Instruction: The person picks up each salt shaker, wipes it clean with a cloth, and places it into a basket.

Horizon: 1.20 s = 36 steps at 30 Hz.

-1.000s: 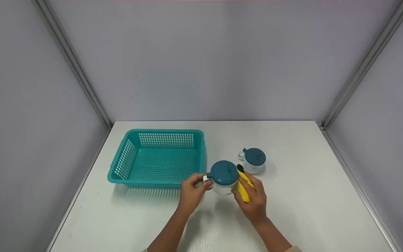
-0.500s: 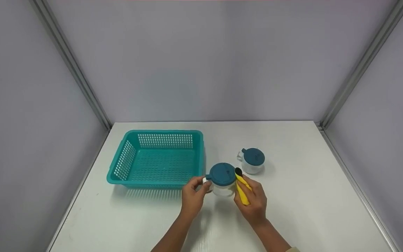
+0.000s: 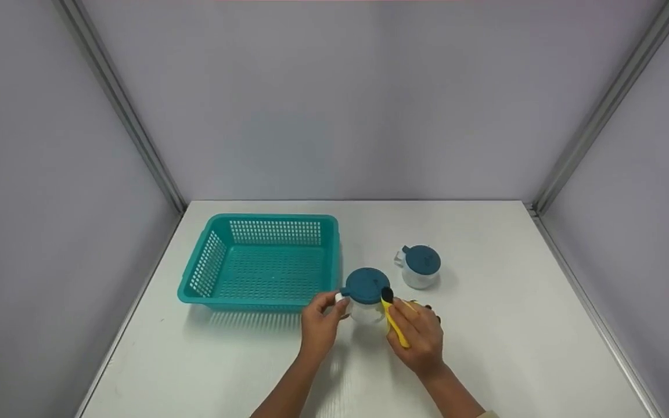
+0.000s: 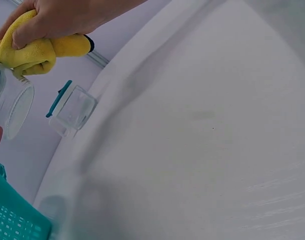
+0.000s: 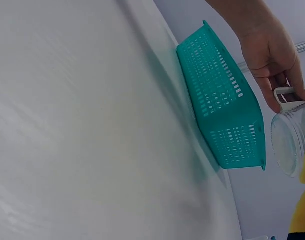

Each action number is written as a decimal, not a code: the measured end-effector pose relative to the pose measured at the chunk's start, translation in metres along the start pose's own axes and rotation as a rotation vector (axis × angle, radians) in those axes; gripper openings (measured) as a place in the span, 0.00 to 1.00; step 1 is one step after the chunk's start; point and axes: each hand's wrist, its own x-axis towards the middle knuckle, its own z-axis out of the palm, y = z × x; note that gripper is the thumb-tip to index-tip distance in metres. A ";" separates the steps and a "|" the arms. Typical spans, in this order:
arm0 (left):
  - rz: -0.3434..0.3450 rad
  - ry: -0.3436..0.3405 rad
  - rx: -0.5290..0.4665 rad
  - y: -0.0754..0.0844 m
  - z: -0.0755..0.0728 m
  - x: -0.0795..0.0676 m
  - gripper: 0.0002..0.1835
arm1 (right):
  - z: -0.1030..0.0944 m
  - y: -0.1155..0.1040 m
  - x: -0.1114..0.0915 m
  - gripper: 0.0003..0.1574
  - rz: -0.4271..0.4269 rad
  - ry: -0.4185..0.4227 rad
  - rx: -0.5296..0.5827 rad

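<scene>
My left hand [image 3: 319, 325] pinches the white handle [image 5: 288, 102] of a clear jar with a blue lid [image 3: 366, 284]. The jar is held upright above the table, as the right wrist view also shows. In my right hand [image 3: 423, 339] is a bunched yellow cloth [image 4: 32, 50] with a dark edge. Its fingers press the cloth against the jar's right side, close to the lid. Part of the cloth is hidden behind these fingers. A second jar [image 3: 421, 261] of the same kind stands on the table behind the right hand.
A teal plastic basket [image 3: 259, 303] with perforated walls stands left of the jars, close beside the left hand. The white table [image 3: 514, 325] is bounded by grey panels [image 3: 334, 116] at the back and both sides.
My right hand has shifted the cloth slightly around the jar's right side, toward the front, and more of it bunches over the knuckles. The left hand keeps hold of the handle almost in place.
</scene>
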 end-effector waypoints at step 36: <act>0.006 0.016 0.037 0.022 0.009 -0.005 0.11 | 0.005 -0.018 -0.001 0.12 -0.091 -0.138 0.051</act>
